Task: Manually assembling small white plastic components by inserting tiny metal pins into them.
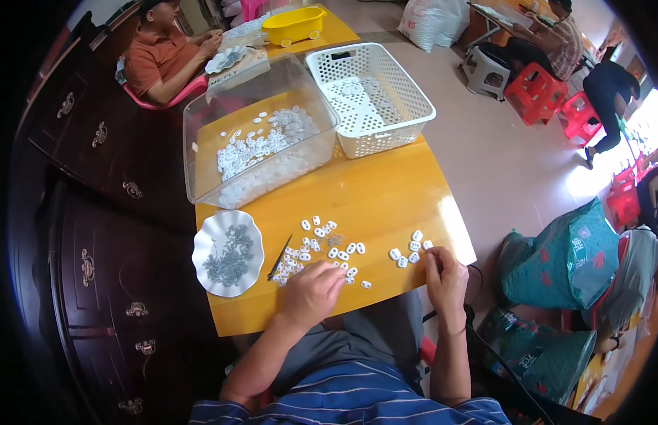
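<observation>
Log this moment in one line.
left hand: over scattered white oval pieces; right hand: by smaller white group; scalloped dish: grey parts; clear bin: white pieces

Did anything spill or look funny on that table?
Nothing clearly spilled. One small grey heap sits among the white pieces, outside the wavy dish that holds similar-looking grey bits, but it may be deliberate.

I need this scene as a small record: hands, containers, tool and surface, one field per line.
Left hand: at the larger group of white pieces; grip unclear
Right hand: at the smaller group of white pieces; grip unclear
Dish: white, wavy-rimmed, holding grey parts
Clear bin: holds many white pieces
Basket: white, perforated, beside clear bin
Tool: dark, slender, beside larger group
Surface: yellow table
</observation>
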Tool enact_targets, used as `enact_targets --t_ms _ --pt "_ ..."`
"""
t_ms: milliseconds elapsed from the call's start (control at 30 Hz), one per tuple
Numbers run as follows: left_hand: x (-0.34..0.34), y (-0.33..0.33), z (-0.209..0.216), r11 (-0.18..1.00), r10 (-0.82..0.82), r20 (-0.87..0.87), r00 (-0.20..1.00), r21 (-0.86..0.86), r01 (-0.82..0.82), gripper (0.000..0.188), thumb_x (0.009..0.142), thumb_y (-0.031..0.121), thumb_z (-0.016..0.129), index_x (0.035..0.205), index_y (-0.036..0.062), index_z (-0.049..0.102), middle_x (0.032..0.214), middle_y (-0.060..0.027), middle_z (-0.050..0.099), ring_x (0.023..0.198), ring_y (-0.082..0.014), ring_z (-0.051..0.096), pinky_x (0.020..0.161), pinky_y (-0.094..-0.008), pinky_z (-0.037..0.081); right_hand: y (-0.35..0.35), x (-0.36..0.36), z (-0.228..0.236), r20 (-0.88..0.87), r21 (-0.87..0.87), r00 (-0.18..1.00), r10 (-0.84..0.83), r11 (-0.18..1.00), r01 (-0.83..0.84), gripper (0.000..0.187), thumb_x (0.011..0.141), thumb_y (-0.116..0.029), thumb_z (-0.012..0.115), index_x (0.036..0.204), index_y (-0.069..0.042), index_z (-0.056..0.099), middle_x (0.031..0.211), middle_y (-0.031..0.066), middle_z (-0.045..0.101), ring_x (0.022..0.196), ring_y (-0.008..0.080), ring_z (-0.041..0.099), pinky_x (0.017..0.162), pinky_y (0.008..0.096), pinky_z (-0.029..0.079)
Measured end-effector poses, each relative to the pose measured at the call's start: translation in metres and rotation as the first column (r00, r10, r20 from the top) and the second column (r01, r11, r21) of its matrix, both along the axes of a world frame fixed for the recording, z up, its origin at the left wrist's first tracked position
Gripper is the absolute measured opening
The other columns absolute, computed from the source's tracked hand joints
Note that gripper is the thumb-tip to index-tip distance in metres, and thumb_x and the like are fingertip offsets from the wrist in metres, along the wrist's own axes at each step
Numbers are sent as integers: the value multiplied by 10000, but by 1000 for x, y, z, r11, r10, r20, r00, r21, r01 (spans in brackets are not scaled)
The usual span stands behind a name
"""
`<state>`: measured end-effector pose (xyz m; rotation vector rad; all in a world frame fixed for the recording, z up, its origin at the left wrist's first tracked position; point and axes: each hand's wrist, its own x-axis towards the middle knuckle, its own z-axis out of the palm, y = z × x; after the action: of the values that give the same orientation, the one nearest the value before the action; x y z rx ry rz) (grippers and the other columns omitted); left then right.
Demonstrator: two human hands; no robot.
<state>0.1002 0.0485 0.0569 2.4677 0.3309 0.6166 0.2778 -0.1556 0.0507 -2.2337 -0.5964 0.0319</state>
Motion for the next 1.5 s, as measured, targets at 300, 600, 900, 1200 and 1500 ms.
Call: enact_targets --t_ms 300,600,900,1200,1500 --pt "-15 12 -5 994 94 -41 995 54 -92 134 848 59 785 971 75 735 869 -88 692 763 -297 697 650 -381 556 -2 -17 -6 -19 175 998 62 983 -57 95 988 -74 667 979 14 703 719 112 694 646 167 696 623 287 532" --pt "-13 16 -11 980 146 -104 984 154 -129 228 865 84 766 1089 89 723 929 -86 687 805 -302 699 680 -391 567 7 -32 -10 -6 179 984 177 969 -173 67 980 -48 672 985 13 700 721 108 679 635 170 685 613 281 521" --pt "-3 18 -14 963 183 -119 976 220 -154 309 857 88 781 1158 77 717 993 -70 675 837 -287 700 706 -400 573 11 -42 -5 -49 208 971 234 953 -219 68 952 -91 708 978 -30 716 838 185 725 739 306 742 651 367 573" --pt "-9 9 -16 955 140 -100 985 276 -108 375 823 43 784 1189 60 705 1022 -101 648 937 -298 671 791 -398 557 11 -44 -9 -73 194 951 300 940 -282 57 943 -89 704 967 -38 709 849 186 730 758 342 738 666 391 576" --pt "-15 14 -20 958 168 -47 985 244 -152 371 833 56 781 1196 47 704 1077 -107 673 954 -303 678 817 -395 561 12 -46 -8 -83 188 954 289 944 -270 73 952 -108 711 978 -40 718 842 174 730 729 314 730 656 365 570"
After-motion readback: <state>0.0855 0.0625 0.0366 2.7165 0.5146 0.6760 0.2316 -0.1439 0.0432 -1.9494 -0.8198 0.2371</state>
